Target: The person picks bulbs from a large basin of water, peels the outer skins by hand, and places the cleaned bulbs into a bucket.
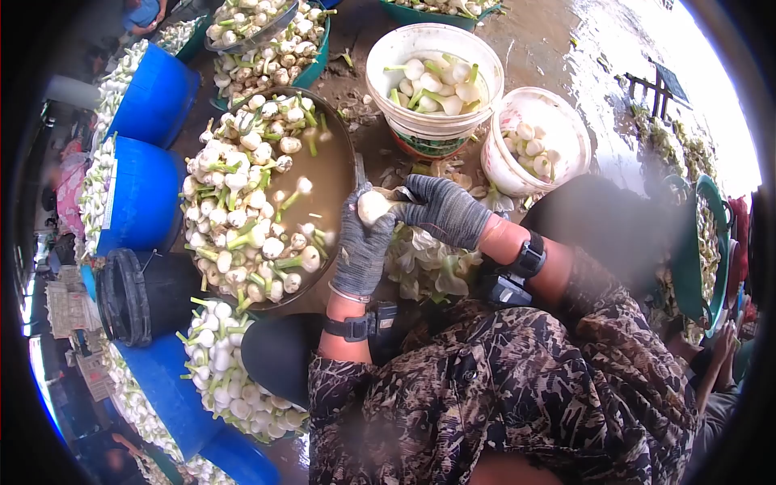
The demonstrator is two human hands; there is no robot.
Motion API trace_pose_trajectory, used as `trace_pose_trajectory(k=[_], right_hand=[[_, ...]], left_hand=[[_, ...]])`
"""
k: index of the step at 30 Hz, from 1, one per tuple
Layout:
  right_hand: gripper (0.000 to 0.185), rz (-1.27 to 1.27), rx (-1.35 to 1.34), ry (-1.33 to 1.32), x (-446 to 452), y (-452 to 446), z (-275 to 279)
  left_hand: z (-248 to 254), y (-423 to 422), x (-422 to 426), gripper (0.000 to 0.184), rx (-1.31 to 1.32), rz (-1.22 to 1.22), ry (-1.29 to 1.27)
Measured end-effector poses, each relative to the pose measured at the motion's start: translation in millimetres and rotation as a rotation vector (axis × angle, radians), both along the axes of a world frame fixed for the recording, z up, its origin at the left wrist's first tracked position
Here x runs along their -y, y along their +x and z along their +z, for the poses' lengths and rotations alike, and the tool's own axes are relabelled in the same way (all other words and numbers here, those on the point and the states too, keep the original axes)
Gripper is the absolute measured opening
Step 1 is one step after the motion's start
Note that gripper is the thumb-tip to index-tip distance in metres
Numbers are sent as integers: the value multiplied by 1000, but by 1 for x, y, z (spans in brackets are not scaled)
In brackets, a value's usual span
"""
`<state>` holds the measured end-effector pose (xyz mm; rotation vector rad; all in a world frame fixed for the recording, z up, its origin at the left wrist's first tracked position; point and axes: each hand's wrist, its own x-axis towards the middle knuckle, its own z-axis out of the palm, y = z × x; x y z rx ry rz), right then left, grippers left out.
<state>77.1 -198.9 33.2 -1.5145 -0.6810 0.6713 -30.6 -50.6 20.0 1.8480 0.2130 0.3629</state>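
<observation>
Centre of frame, just above the pale peelings (428,263): white bulb (373,208) in left hand (360,246), gloved fingers curled round it; right hand (446,213) pinching its right side. Looks like peeling; next move probably needs left steady, right tugging skin away.

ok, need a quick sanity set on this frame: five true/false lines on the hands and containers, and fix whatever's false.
1. The left hand and the right hand both wear grey gloves. True.
2. Only the right hand touches the held bulb. False: both hands are on the held bulb.
3. The big round basin contains no liquid. False: the big round basin has murky brown liquid showing beside its bulbs.
4. The larger white bucket and the smaller white bucket both contain pale bulbs. True.
5. No blue tub is in view. False: several blue tubs stand at the picture's left.
</observation>
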Motion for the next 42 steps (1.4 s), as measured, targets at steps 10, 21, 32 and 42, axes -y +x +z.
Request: trace_pose_trajectory(k=[10, 21, 32, 42], right_hand=[[22, 20, 329, -242, 11, 9, 9], [59, 78, 315, -380, 24, 32, 33], [46, 240, 282, -444, 5, 7, 23], [69, 58, 134, -598, 13, 25, 19]], left_hand=[[17, -7, 1, 57, -30, -80, -48], [-12, -11, 9, 35, 52, 86, -723], [-49, -2, -7, 58, -132, -74, -372], [-23, -5, 5, 51, -7, 7, -679]])
